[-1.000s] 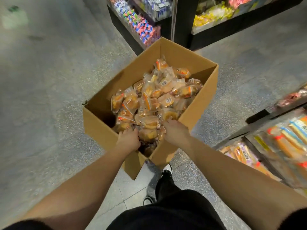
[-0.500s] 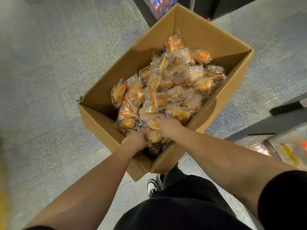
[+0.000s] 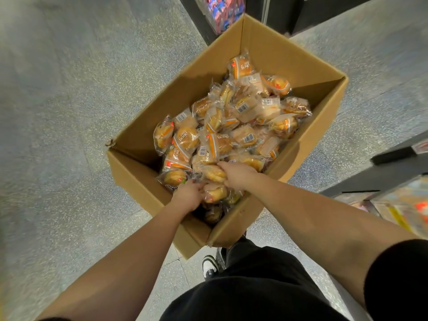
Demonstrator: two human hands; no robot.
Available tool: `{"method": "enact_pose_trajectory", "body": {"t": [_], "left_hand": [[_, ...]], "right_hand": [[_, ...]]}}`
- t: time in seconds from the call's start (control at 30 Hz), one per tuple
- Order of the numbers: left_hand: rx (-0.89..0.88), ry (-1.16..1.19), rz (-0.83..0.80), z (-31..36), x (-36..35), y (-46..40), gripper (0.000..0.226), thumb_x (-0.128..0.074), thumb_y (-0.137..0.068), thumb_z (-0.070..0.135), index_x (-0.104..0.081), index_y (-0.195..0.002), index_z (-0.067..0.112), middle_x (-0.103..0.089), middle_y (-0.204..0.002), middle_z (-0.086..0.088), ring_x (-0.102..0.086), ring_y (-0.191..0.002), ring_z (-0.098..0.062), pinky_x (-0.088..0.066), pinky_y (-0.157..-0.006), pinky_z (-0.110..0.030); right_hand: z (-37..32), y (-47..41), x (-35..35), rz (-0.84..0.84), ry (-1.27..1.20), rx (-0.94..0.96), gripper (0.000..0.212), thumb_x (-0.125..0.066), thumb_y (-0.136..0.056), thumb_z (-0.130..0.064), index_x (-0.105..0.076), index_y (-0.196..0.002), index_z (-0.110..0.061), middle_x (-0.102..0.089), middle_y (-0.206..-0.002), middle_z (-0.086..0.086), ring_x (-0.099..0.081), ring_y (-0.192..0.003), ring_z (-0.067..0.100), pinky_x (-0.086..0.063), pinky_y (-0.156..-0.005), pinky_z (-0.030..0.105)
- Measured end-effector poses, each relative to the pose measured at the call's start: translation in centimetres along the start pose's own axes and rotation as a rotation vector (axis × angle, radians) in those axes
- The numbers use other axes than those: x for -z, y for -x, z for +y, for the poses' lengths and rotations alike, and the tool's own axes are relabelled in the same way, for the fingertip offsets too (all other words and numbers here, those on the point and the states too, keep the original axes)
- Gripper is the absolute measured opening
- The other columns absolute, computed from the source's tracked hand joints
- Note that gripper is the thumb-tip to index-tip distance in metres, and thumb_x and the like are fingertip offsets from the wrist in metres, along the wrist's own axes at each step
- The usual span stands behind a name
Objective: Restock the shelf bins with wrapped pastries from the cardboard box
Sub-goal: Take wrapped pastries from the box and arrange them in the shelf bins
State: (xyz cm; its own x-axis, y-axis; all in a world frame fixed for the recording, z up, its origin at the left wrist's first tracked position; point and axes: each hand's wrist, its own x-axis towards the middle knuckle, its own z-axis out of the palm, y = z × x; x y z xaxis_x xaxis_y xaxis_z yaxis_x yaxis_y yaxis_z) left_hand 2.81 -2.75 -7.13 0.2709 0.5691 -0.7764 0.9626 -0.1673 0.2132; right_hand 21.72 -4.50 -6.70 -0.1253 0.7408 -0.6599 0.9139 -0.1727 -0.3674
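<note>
An open cardboard box (image 3: 143,181) stands on the floor, filled with several clear-wrapped golden pastries (image 3: 243,117). Both my hands reach into its near corner. My right hand (image 3: 236,174) grips a wrapped pastry (image 3: 214,173) at the top of the pile. Just below it, my left hand (image 3: 188,196) curls its fingers round another wrapped pastry (image 3: 216,193). The shelf bins (image 3: 407,205) show at the right edge, blurred.
A dark shelf unit with colourful packets (image 3: 224,12) stands right behind the box. A black shelf frame (image 3: 393,167) runs along the right. Grey speckled floor (image 3: 58,112) spreads to the left. My shoe (image 3: 209,266) and dark trousers sit just below the box.
The view has swung down and closer to the box. My right hand moved from the box's right rim inward onto a pastry; my left hand stayed at the near corner.
</note>
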Motion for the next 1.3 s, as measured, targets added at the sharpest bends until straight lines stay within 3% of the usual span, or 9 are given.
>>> {"method": "enact_pose_trajectory", "body": {"t": [0.1, 0.23, 0.33, 0.43, 0.53, 0.73, 0.9, 1.07, 1.3], "left_hand": [[-0.042, 0.186, -0.009, 0.7, 1.0, 1.9, 0.046, -0.057, -0.098, 0.037, -0.054, -0.14, 0.019, -0.054, -0.14, -0.004, -0.053, -0.124, -0.025, -0.045, -0.098, -0.035], [-0.089, 0.38, 0.007, 0.5, 2.6, 5.0, 0.04, -0.053, -0.098, 0.046, -0.06, -0.13, 0.023, -0.066, -0.1, 0.005, -0.062, -0.09, -0.015, -0.043, -0.067, -0.026], [-0.135, 0.532, 0.055, 0.0, 3.7, 7.5, 0.034, -0.052, -0.097, 0.05, -0.066, -0.119, 0.028, -0.068, -0.109, 0.001, -0.063, -0.096, -0.017, -0.044, -0.073, -0.024], [-0.17, 0.787, 0.052, -0.3, 4.3, 9.8, 0.021, -0.051, -0.098, 0.052, -0.067, -0.106, 0.041, -0.07, -0.115, 0.003, -0.066, -0.102, -0.02, -0.051, -0.089, -0.035], [-0.21, 0.995, 0.04, 0.0, 4.1, 12.3, 0.032, -0.053, -0.096, 0.053, -0.069, -0.113, 0.03, -0.073, -0.114, -0.005, -0.068, -0.104, -0.026, -0.054, -0.091, -0.04], [-0.327, 1.274, -0.005, 2.2, 2.1, 17.2, 0.044, -0.048, -0.1, 0.044, -0.055, -0.134, 0.017, -0.074, -0.108, -0.008, -0.073, -0.091, -0.024, -0.058, -0.069, -0.035], [-0.39, 1.364, -0.113, 4.1, -1.0, 20.3, 0.059, -0.055, -0.091, 0.047, -0.049, -0.136, 0.009, -0.069, -0.115, -0.019, -0.072, -0.076, -0.026, -0.056, -0.049, -0.029], [-0.416, 1.233, -0.259, 9.0, -5.5, 23.9, 0.048, -0.041, -0.098, 0.052, -0.065, -0.117, 0.014, -0.074, -0.105, -0.012, -0.064, -0.067, -0.023, -0.043, -0.054, -0.029], [-0.515, 0.976, -0.358, 18.5, -12.6, 29.2, 0.072, -0.038, -0.082, 0.071, -0.065, -0.121, 0.017, -0.071, -0.104, -0.017, -0.061, -0.066, -0.021, -0.045, -0.055, -0.03]], "right_hand": [[0.2, 0.8, 1.1, -0.014, -0.141, -0.004, 0.075, -0.059, -0.092, -0.021, -0.02, -0.156, -0.031, -0.06, -0.131, 0.007, -0.065, -0.096, 0.026, -0.058, -0.078, 0.042], [0.6, 3.2, 3.2, 0.002, -0.262, -0.008, 0.071, -0.06, -0.094, -0.027, -0.025, -0.156, -0.027, -0.052, -0.145, 0.008, -0.063, -0.111, 0.026, -0.053, -0.095, 0.041], [0.7, 6.0, 4.5, 0.061, -0.392, -0.042, 0.069, -0.056, -0.097, -0.033, -0.022, -0.157, -0.028, -0.043, -0.153, 0.005, -0.055, -0.126, 0.027, -0.045, -0.101, 0.036], [0.9, 8.3, 4.6, 0.166, -0.675, -0.073, 0.066, -0.058, -0.096, -0.036, -0.029, -0.155, -0.032, -0.045, -0.148, 0.004, -0.057, -0.121, 0.028, -0.049, -0.097, 0.041], [0.5, 11.3, 3.7, 0.286, -1.009, -0.06, 0.053, -0.062, -0.096, -0.029, -0.042, -0.146, -0.03, -0.062, -0.124, 0.007, -0.064, -0.104, 0.023, -0.052, -0.079, 0.031], [-1.3, 19.7, 1.1, 0.5, -1.256, -0.008, 0.041, -0.051, -0.101, -0.018, -0.046, -0.138, -0.036, -0.067, -0.101, 0.001, -0.068, -0.079, 0.005, -0.048, -0.068, 0.023], [-0.4, 27.7, -4.1, 0.696, -1.369, -0.057, 0.03, -0.051, -0.101, -0.016, -0.056, -0.131, -0.019, -0.066, -0.091, 0.0, -0.062, -0.077, 0.01, -0.045, -0.071, 0.027], [2.1, 35.9, -10.6, 0.841, -1.402, -0.161, 0.024, -0.052, -0.101, -0.018, -0.061, -0.116, -0.034, -0.073, -0.085, -0.006, -0.068, -0.079, 0.01, -0.046, -0.074, 0.029], [6.3, 48.3, -18.9, 1.062, -1.49, -0.252, 0.023, -0.053, -0.098, -0.017, -0.064, -0.114, -0.03, -0.073, -0.088, -0.005, -0.067, -0.082, 0.015, -0.047, -0.07, 0.03]]}}
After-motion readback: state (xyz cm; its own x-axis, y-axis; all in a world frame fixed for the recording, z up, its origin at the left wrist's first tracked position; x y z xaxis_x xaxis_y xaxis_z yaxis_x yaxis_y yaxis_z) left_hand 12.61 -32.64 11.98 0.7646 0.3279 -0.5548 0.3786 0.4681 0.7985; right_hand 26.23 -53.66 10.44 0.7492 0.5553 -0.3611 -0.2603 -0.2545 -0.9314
